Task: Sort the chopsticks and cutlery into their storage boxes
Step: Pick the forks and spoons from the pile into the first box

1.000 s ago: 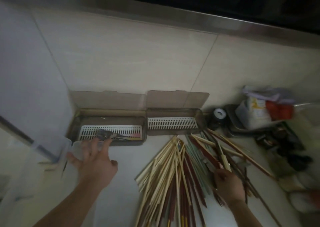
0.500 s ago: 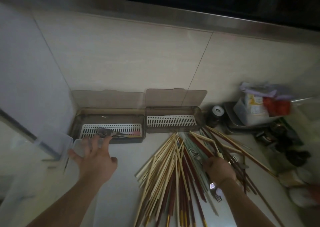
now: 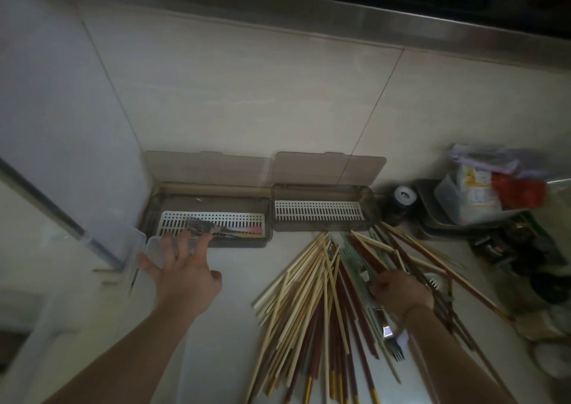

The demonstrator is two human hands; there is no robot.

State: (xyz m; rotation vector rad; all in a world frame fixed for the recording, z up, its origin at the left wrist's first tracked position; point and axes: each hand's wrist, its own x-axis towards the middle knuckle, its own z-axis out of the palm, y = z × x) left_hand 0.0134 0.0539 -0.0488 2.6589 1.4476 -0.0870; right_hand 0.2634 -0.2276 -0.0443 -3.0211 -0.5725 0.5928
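Note:
Two smoky plastic storage boxes stand open against the wall. The left box (image 3: pixel 238 243) holds several forks (image 3: pixel 200 226) and pink-handled pieces on its white grate. Nothing lies on the grate of the right box (image 3: pixel 370 210). A big pile of pale, dark red and green chopsticks (image 3: pixel 309 304) fans over the counter. My left hand (image 3: pixel 182 270) hovers at the left box's front edge with spread, straight fingers and holds nothing. My right hand (image 3: pixel 398 289) is curled in the pile and grips metal cutlery; fork tines (image 3: pixel 395 349) stick out under my wrist. Another fork (image 3: pixel 434 280) lies beside that hand.
A clear plastic container (image 3: pixel 123 249) stands left of the boxes. Right of them are a black jar with a white lid (image 3: pixel 404 196), a metal tray (image 3: pixel 432 218) holding bags, and dark clutter (image 3: pixel 519 255). A tiled wall rises behind.
My right hand has moved left and forward through the pile, and fork tines now show under its wrist. My left hand has stayed at the left box.

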